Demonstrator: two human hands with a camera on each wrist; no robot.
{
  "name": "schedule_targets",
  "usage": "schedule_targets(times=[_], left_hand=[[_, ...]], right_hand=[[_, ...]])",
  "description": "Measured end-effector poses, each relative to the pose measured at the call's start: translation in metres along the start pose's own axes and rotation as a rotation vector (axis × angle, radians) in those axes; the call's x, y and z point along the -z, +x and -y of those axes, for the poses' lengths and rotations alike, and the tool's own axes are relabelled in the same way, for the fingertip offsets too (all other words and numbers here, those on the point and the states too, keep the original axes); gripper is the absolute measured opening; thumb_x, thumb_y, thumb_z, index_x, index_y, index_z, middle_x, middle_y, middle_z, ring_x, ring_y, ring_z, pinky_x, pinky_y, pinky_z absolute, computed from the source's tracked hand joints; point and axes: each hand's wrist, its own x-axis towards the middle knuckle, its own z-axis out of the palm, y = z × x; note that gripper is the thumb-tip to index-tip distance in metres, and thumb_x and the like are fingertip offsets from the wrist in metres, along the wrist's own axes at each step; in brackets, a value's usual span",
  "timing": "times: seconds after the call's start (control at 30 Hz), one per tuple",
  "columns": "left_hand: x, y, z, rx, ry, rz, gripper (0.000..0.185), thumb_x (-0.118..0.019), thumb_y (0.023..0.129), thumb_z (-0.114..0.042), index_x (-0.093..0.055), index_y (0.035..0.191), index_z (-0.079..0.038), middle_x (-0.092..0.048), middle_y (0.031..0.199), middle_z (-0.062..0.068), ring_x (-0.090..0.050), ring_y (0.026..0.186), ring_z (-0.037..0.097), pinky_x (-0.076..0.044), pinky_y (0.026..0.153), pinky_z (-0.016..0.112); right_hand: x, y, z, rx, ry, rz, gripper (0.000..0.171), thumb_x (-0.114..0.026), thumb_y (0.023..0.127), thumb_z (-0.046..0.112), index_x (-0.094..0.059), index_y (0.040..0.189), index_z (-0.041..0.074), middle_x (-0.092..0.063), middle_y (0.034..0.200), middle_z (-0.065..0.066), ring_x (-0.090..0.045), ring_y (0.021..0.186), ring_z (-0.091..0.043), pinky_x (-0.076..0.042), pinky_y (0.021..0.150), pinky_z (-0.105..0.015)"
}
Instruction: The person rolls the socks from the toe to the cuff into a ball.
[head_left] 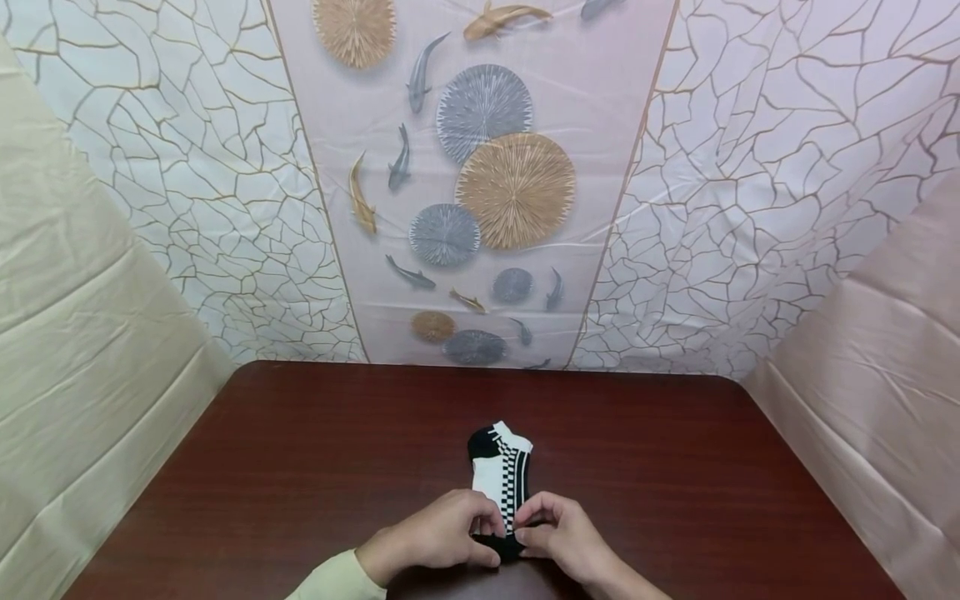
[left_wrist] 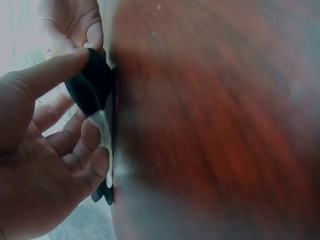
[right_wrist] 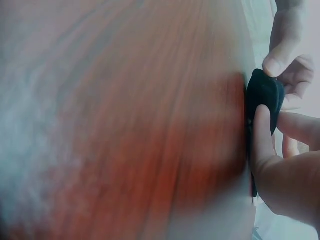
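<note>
A white ankle sock [head_left: 491, 475] with black heel and toe and a checkered stripe lies flat on the table, its cuff pointing away from me. Its black toe [left_wrist: 92, 82] is raised a little off the tabletop at the near end. My left hand [head_left: 453, 531] pinches the toe from the left, thumb on the near edge and fingers curled above. From the right, my right hand [head_left: 561, 533] grips the same toe, its thumb [right_wrist: 262, 130] against the black fabric. Whether one sock or a stacked pair lies here I cannot tell.
The dark red-brown wooden table [head_left: 300, 450] extends around the sock on all sides. Behind it hangs a patterned cloth [head_left: 480, 308] with fish and round leaf shapes. Pale cloth walls [head_left: 90, 333] slope along the left and right sides.
</note>
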Motion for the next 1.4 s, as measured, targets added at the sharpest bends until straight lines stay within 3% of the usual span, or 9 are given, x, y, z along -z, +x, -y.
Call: schedule_targets(times=[0.13,0.27,0.37,0.5,0.6,0.7,0.83,1.03,1.4], left_hand=[[-0.0013,-0.0001,0.0003,-0.008,0.052,-0.006,0.016,-0.086,0.077,-0.018,-0.07,0.082,-0.022,-0.05,0.076,-0.02,-0.047,0.073,-0.004,-0.041,0.068,0.015],[-0.0016,0.0001,0.0011,-0.008,0.066,-0.004,0.013,-0.083,0.08,-0.018,-0.071,0.081,-0.022,-0.051,0.076,-0.02,-0.047,0.073,-0.004,-0.04,0.068,0.015],[-0.0005,-0.0001,0.0007,-0.003,0.053,0.0,0.012,-0.083,0.081,-0.016,-0.071,0.081,-0.021,-0.051,0.075,-0.02,-0.049,0.073,-0.004,-0.041,0.067,0.015],[0.0012,-0.0006,-0.0003,0.004,0.037,0.007,0.012,-0.081,0.082,-0.015,-0.071,0.081,-0.019,-0.052,0.074,-0.02,-0.05,0.071,-0.004,-0.042,0.065,0.014],[0.0018,-0.0008,-0.0002,0.007,0.03,0.013,0.011,-0.081,0.083,-0.015,-0.071,0.081,-0.019,-0.052,0.074,-0.021,-0.049,0.07,-0.005,-0.042,0.064,0.014],[0.0022,-0.0009,0.0003,0.016,0.014,0.02,0.01,-0.08,0.084,-0.014,-0.072,0.082,-0.019,-0.052,0.073,-0.02,-0.048,0.069,-0.006,-0.042,0.064,0.015],[0.0019,-0.0014,0.0008,0.035,-0.022,0.027,0.01,-0.08,0.084,-0.013,-0.072,0.083,-0.018,-0.053,0.073,-0.019,-0.048,0.068,-0.005,-0.043,0.062,0.016],[0.0023,-0.0022,0.0001,0.047,-0.063,0.022,0.01,-0.08,0.084,-0.012,-0.072,0.082,-0.017,-0.053,0.074,-0.018,-0.048,0.067,-0.005,-0.043,0.063,0.016],[0.0034,-0.0014,0.0017,0.059,-0.118,-0.017,0.013,-0.067,0.096,-0.018,-0.075,0.086,-0.018,-0.062,0.077,-0.018,-0.053,0.071,-0.003,-0.046,0.068,0.018]], right_hand=[[-0.001,-0.0002,0.0001,-0.002,0.011,-0.002,0.026,-0.066,0.086,-0.01,-0.053,0.105,-0.021,-0.066,0.094,-0.013,-0.066,0.082,-0.019,-0.059,0.071,-0.035],[-0.0019,-0.0021,0.0027,0.061,-0.131,0.009,0.018,-0.068,0.086,-0.006,-0.059,0.1,-0.012,-0.067,0.09,-0.012,-0.067,0.073,-0.016,-0.058,0.066,-0.032],[-0.002,-0.0045,0.0053,0.172,-0.359,-0.015,0.013,-0.074,0.086,0.002,-0.066,0.096,0.003,-0.066,0.082,-0.004,-0.062,0.064,-0.01,-0.053,0.058,-0.026],[-0.0022,-0.0066,0.006,0.4,-0.623,-0.082,0.02,-0.082,0.08,0.009,-0.07,0.091,0.019,-0.063,0.082,0.008,-0.057,0.07,-0.009,-0.048,0.06,-0.026],[-0.0024,-0.0056,0.0045,0.571,-0.739,-0.088,0.025,-0.087,0.075,0.012,-0.07,0.091,0.022,-0.064,0.089,0.013,-0.058,0.081,-0.009,-0.049,0.07,-0.028],[-0.002,-0.0044,0.0023,0.661,-0.808,-0.049,0.03,-0.09,0.073,0.015,-0.069,0.092,0.023,-0.064,0.092,0.015,-0.058,0.086,-0.006,-0.049,0.076,-0.029],[-0.0012,-0.0038,0.0,0.659,-0.847,-0.004,0.029,-0.089,0.074,0.015,-0.068,0.091,0.024,-0.064,0.092,0.017,-0.058,0.088,-0.004,-0.05,0.076,-0.029],[-0.0019,-0.0031,-0.0009,0.656,-0.869,-0.014,0.022,-0.085,0.078,0.012,-0.068,0.088,0.023,-0.064,0.089,0.018,-0.059,0.086,-0.003,-0.05,0.074,-0.028],[-0.0021,-0.0031,-0.0003,0.585,-0.735,0.003,0.009,-0.076,0.088,0.012,-0.072,0.086,0.02,-0.067,0.089,0.014,-0.059,0.085,-0.001,-0.051,0.074,-0.027]])
